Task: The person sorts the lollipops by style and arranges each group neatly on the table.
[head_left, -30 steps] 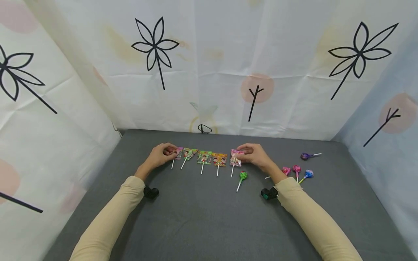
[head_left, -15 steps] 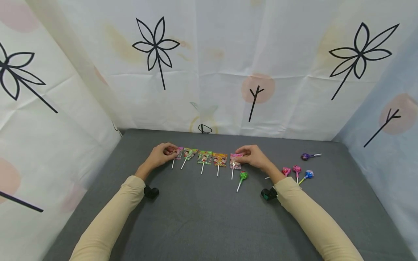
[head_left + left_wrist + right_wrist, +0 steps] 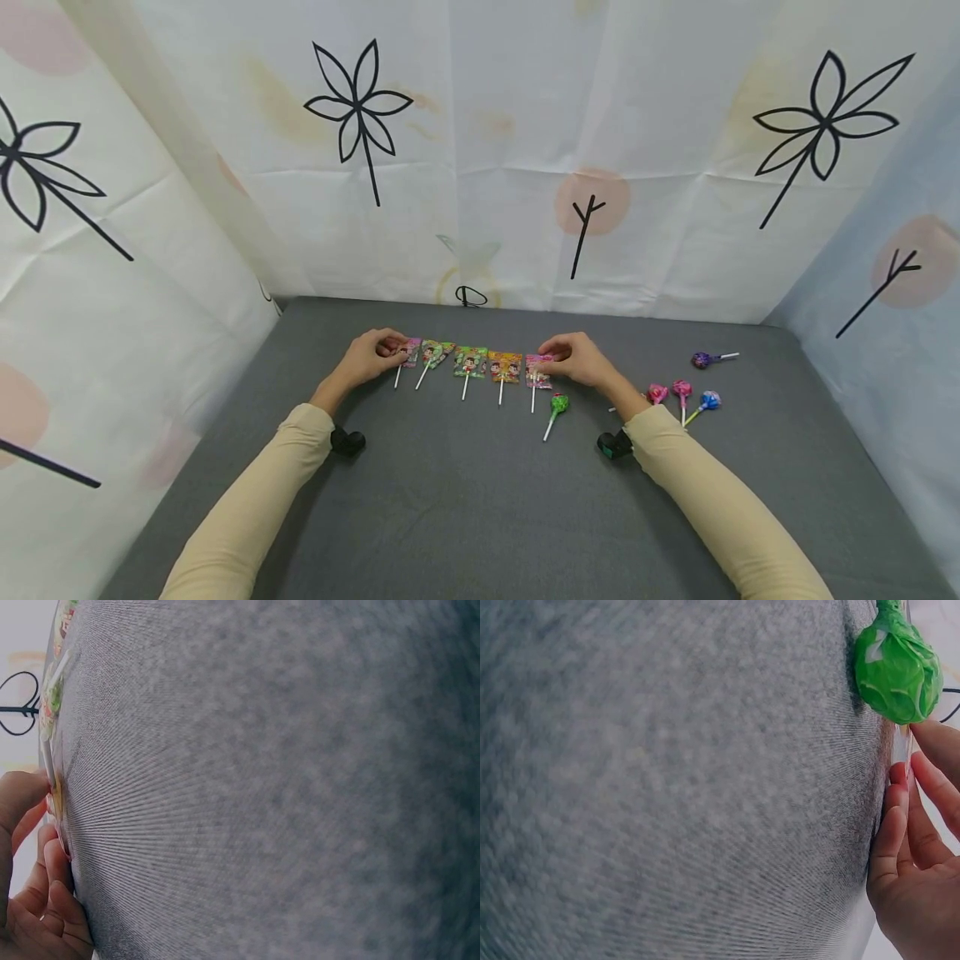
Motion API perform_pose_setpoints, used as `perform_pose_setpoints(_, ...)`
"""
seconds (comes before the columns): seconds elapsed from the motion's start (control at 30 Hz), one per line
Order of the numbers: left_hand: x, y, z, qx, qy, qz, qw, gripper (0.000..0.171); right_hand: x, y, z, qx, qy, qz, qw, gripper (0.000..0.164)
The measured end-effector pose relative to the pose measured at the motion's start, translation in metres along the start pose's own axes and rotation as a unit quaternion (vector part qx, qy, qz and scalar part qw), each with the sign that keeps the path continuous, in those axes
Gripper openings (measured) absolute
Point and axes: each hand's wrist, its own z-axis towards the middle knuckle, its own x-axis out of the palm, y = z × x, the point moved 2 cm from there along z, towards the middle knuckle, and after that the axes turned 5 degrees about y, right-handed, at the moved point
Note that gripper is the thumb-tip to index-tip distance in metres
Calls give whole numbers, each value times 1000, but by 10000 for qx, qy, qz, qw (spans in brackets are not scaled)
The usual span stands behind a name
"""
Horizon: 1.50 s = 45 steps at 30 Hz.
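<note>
Across the far half of the grey table point(image 3: 465, 500), five flat-wrapped lollipops lie in a row, sticks toward me. My left grip point(image 3: 375, 354) is at the left end of the row, thumb and fingers pinching the edge of the first pink packet point(image 3: 410, 353); the left wrist view shows the fingertips closed on the wrapper. Just beside it lies a green-and-yellow packet point(image 3: 433, 353), its stick slanted, then a green packet point(image 3: 470, 363) and an orange packet point(image 3: 506, 367), these last two near each other.

My right grip point(image 3: 579, 358) is at the right end, pinching the right side of the second pink packet point(image 3: 535, 380), which lies flat just beside the orange one. Near this packet, on my side, sits a round green lollipop point(image 3: 558, 405), stick toward me; the right wrist view shows its twisted wrapper close to my fingers.

Well apart to the right, I record a purple lollipop point(image 3: 701, 360) with its stick pointing right. Closer to my right forearm are two pink lollipops point(image 3: 681, 389) and a blue lollipop point(image 3: 709, 400); the forearm partly hides this group. Both wrists carry a black camera point(image 3: 347, 442) beside a beige sleeve point(image 3: 258, 492). Behind the table hangs a white printed cloth point(image 3: 510, 100).
</note>
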Motion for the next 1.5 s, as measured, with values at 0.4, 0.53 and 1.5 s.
perform_pose_setpoints(0.4, 0, 0, 0, -33, -7, 9, 10000, 28, -1, -3, 1, 125, -48, -184, 9997, 29)
perform_pose_setpoints(0.53, 1, -1, 0, -71, 12, 22, 10000, 28, -2, -3, 0, 135, -106, -152, 9997, 30)
perform_pose_setpoints(1.5, 1, 2, -1, 45, 39, -65, 10000, 29, -12, 16, -56, -370, 480, 891, 9942, 37)
